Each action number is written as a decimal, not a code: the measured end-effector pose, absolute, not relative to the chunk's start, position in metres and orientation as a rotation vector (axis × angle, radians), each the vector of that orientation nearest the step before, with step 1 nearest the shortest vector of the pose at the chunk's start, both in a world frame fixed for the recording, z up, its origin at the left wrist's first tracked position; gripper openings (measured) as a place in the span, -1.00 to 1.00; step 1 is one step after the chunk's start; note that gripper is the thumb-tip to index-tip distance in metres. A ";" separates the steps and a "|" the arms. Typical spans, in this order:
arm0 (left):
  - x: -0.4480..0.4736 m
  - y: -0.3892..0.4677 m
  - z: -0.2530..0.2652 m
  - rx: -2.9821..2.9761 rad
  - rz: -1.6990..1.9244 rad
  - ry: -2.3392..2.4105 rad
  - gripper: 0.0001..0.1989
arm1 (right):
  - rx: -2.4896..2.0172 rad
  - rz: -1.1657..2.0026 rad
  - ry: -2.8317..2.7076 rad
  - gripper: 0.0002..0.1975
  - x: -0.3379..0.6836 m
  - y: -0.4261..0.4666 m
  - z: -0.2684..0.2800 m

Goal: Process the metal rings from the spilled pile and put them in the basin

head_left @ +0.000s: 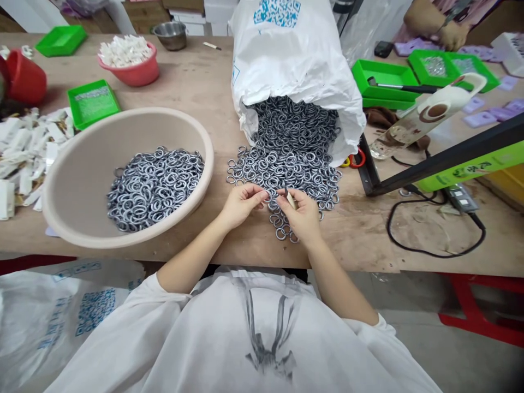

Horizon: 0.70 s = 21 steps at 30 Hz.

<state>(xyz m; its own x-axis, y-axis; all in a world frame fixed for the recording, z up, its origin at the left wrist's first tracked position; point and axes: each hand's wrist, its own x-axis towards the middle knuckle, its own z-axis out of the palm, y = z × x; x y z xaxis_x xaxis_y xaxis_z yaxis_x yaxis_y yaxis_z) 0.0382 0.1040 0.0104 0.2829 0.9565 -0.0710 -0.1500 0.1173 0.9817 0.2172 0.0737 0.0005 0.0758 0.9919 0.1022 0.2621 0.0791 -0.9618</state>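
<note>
rings (pixel 282 169) are lying on the bench (pixel 360 234) before the sack (pixel 286 54), others sitting in the basin (pixel 76 174) leftward. behind it a bowl (pixel 133 75) is standing; right of the sack, trays (pixel 415 61), i'm thinking, are holding small parts (pixel 434 66).

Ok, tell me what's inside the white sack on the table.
Grey rings show in the mouth of the white sack and spill onto the table. Anything deeper is hidden by the sack itself.

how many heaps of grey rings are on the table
2: one heap in the beige basin on the left, the other heap spilled from the open white sack onto the wooden table. The sack's inside is partly hidden.
</note>
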 end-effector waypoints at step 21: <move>0.046 0.063 0.041 0.857 0.869 0.761 -0.47 | -1.206 1.045 -1.373 -0.53 0.203 0.057 0.028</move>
<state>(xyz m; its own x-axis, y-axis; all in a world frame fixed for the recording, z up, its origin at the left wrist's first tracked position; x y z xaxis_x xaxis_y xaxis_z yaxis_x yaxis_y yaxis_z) 0.0461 0.0631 0.0412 0.4398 0.8727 -0.2121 -0.3251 0.3748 0.8682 0.2028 0.0575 0.0282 -0.0143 0.9912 0.1318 0.1371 0.1326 -0.9816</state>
